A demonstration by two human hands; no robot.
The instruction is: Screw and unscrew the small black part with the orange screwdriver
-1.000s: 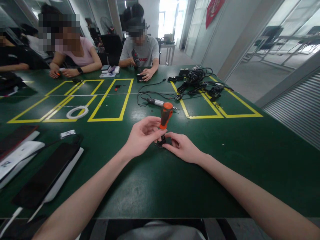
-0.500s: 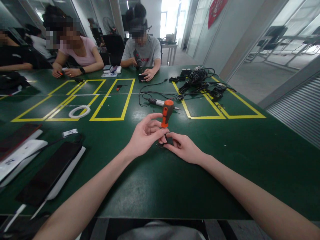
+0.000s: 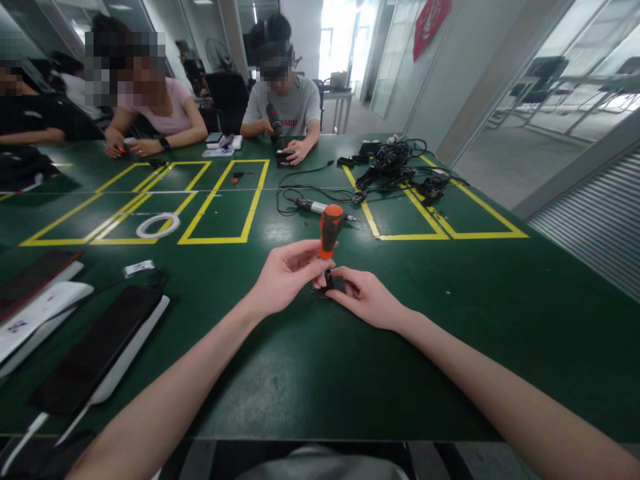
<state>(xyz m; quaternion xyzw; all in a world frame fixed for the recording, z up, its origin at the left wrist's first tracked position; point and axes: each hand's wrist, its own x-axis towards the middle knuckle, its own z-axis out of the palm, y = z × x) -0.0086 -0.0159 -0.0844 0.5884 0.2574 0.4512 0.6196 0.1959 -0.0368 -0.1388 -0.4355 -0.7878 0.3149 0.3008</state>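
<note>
A short screwdriver [image 3: 331, 230] with an orange and dark grey handle stands nearly upright in front of me. The fingers and thumb of my left hand [image 3: 283, 277] close around its lower end, just under the handle. From the other side, my right hand [image 3: 370, 299] pinches a small black part [image 3: 327, 280] between thumb and forefinger. That part rests low at the table top beneath the screwdriver; its shape is mostly hidden by my fingers, and I cannot tell whether the tip sits in it.
Beyond my hands lies a corded electric screwdriver [image 3: 313, 206], with tangled black cables [image 3: 390, 163] behind it. A white tape ring [image 3: 158, 225] lies to the left. Phones and power banks [image 3: 100, 347] line the near left. Across the table a co-worker [image 3: 283, 107] holds a power tool.
The screwdriver's handle has turned and shifted slightly left and down. My left fingers have curled in closer around its lower end. My right hand has barely moved.
</note>
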